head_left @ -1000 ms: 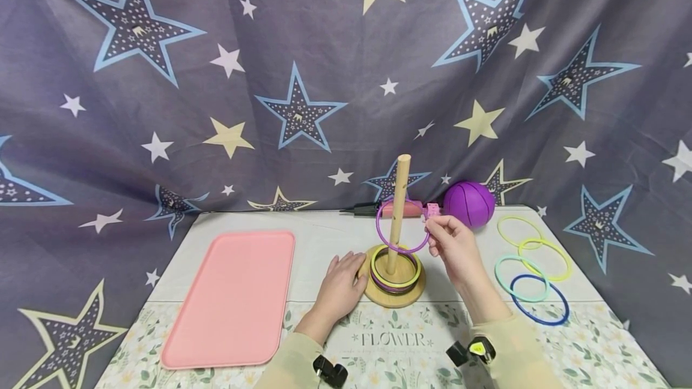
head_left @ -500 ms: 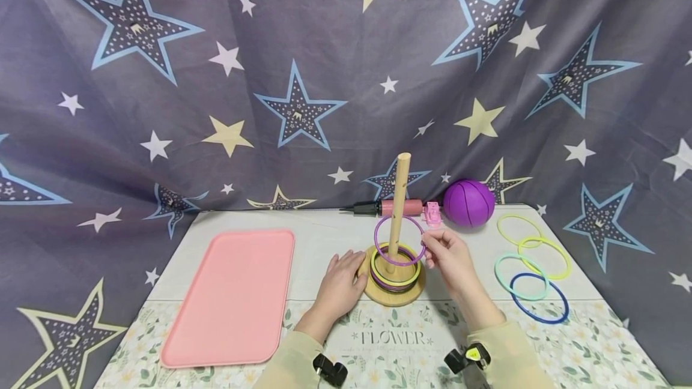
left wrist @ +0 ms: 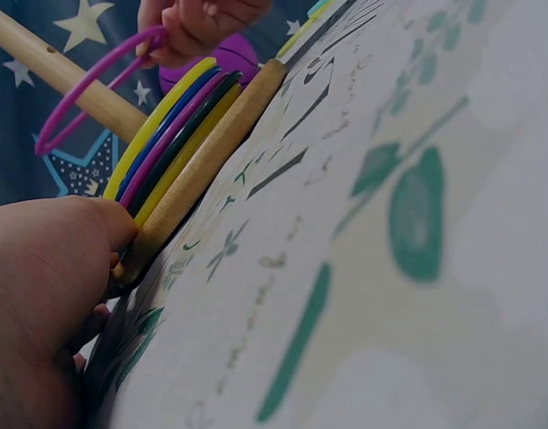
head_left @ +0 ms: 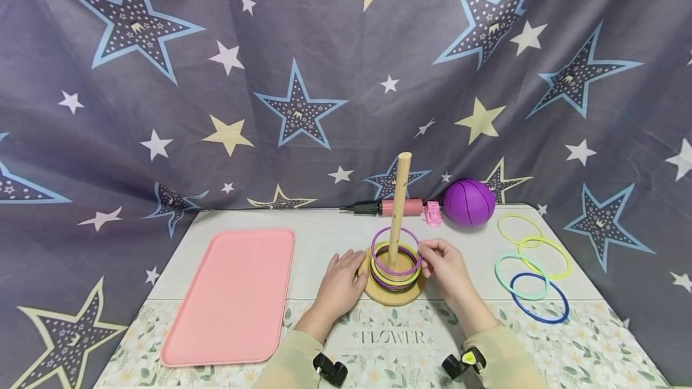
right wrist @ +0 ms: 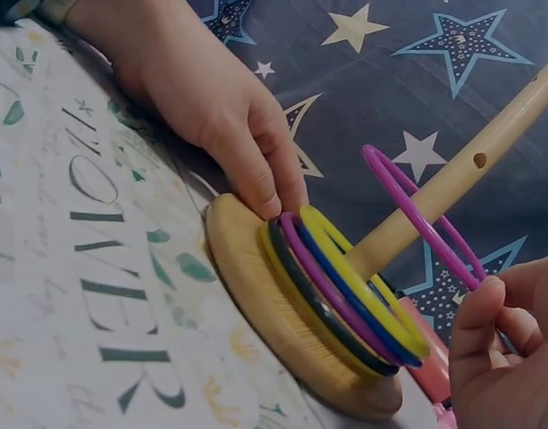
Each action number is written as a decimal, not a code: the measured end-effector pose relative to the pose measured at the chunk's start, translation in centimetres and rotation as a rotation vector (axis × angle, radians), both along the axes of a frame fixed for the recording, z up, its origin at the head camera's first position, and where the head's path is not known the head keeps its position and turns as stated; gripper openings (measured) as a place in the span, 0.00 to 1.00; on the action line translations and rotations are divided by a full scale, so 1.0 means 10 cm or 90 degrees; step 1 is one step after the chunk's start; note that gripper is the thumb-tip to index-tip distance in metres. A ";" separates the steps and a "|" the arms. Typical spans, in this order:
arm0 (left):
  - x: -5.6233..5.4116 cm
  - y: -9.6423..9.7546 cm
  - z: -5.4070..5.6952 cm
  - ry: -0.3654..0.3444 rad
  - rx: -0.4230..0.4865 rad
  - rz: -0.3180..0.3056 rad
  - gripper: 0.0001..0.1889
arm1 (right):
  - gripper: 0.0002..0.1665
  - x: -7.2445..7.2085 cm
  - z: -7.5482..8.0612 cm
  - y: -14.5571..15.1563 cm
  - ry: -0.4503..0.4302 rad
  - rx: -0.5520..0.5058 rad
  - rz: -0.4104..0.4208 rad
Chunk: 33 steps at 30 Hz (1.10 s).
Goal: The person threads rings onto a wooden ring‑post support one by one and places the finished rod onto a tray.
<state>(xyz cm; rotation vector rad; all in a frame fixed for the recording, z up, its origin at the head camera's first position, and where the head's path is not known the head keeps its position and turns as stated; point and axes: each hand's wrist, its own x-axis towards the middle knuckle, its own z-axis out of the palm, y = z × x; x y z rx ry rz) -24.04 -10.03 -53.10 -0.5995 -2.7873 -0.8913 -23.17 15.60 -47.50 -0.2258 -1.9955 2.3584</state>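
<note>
A wooden peg (head_left: pixel 400 209) rises from a round wooden base (head_left: pixel 396 300). Several rings lie stacked around its foot, a yellow ring (right wrist: pixel 404 325) on top, with blue, purple, dark and yellow ones beneath. My right hand (head_left: pixel 446 269) pinches a purple ring (right wrist: pixel 432 234) at its right side between thumb and fingertips. That ring encircles the peg, tilted, a little above the stack. My left hand (head_left: pixel 340 284) rests on the left edge of the base, its fingers extended and the thumb beside the stacked rings.
To the right lie two yellow rings, a mint ring (head_left: pixel 497 274) and a blue ring (head_left: pixel 566 311), overlapping. Behind the peg are a red hand pump (head_left: pixel 401 207), a pink plastic piece (head_left: pixel 432 214) and a purple ball (head_left: pixel 469 203). A pink tray (head_left: pixel 229 299) lies left.
My right hand has lowered the purple ring along the peg, toward the stack, and shifted slightly left. My left hand has stayed on the base.
</note>
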 end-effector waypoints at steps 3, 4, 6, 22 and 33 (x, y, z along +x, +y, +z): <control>0.00 0.00 0.00 0.000 0.000 0.000 0.27 | 0.10 0.01 -0.02 -0.01 -0.007 0.005 -0.004; 0.00 0.00 0.00 0.001 0.000 0.000 0.27 | 0.10 0.01 -0.03 -0.01 -0.010 0.006 -0.004; 0.00 0.00 0.00 0.001 0.000 0.000 0.27 | 0.10 0.01 -0.04 -0.02 -0.017 0.011 -0.004; 0.00 0.00 0.01 0.002 0.002 0.000 0.27 | 0.10 0.00 -0.17 -0.01 -0.032 0.019 -0.002; 0.01 0.01 0.02 -0.005 0.012 -0.001 0.26 | 0.14 0.02 -0.21 0.00 -0.028 0.069 -0.013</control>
